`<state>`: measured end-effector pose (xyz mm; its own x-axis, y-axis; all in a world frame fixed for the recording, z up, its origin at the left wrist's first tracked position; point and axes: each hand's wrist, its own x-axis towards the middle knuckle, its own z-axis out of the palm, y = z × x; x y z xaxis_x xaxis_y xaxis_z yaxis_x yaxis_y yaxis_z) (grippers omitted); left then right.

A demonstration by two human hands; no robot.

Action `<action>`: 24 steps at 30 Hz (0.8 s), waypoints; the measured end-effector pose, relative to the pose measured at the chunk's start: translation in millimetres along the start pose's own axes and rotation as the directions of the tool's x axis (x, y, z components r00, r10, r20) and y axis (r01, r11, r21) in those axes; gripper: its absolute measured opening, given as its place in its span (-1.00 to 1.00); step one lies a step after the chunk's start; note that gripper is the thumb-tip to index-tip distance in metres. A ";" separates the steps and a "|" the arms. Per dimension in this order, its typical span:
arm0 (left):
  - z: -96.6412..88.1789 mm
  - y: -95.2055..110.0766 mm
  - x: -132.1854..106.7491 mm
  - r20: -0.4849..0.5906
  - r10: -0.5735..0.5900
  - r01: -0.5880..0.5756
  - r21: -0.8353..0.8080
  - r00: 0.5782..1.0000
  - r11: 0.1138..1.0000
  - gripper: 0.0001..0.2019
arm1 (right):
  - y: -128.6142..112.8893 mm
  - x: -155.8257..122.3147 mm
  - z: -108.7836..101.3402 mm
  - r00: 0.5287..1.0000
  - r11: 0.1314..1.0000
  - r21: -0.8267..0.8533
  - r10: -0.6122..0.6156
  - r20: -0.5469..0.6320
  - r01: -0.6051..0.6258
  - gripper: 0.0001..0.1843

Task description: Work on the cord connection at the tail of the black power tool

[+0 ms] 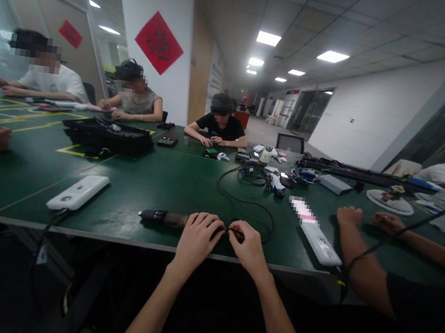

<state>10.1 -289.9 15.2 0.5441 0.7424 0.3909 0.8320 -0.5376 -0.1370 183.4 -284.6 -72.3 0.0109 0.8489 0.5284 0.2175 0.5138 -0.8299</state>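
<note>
Parallel to the near edge of the bench (120, 197), a dark tool (171, 219) is laid, chuck leftward; its right end is clasped under the left hand (197, 237), the nearer grip. Just beside, black cable (273, 226) appears pinched by the right hand (248, 245).

It is an office-like workroom: panel lights (333, 56) line the ceiling (244, 0) across the upper frame, and people (233, 131) sit around a long green counter (188, 181).
</note>
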 end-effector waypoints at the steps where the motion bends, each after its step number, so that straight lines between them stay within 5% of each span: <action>1: -0.4 0.2 -0.2 0.000 -0.001 0.001 0.000 1.000 1.000 -0.84 | -0.3 -0.5 0.0 1.000 1.000 -0.001 -0.001 0.001 0.001 -0.89; 18: 1.8 -1.2 -4.4 -0.018 0.051 -0.051 -0.026 0.999 0.998 -0.79 | -1.6 -2.4 3.1 1.000 1.000 0.006 0.002 -0.027 -0.002 -0.86; 24: 4.8 1.6 -2.5 -0.024 -0.022 0.022 -0.007 0.999 1.000 -0.92 | -2.2 -1.2 3.9 1.000 1.000 -0.009 0.005 -0.008 -0.005 -0.85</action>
<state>10.6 -290.7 9.6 0.5230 0.7440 0.4159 0.8427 -0.5244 -0.1218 179.1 -286.4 -71.8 0.0197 0.8505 0.5257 0.2258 0.5084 -0.8310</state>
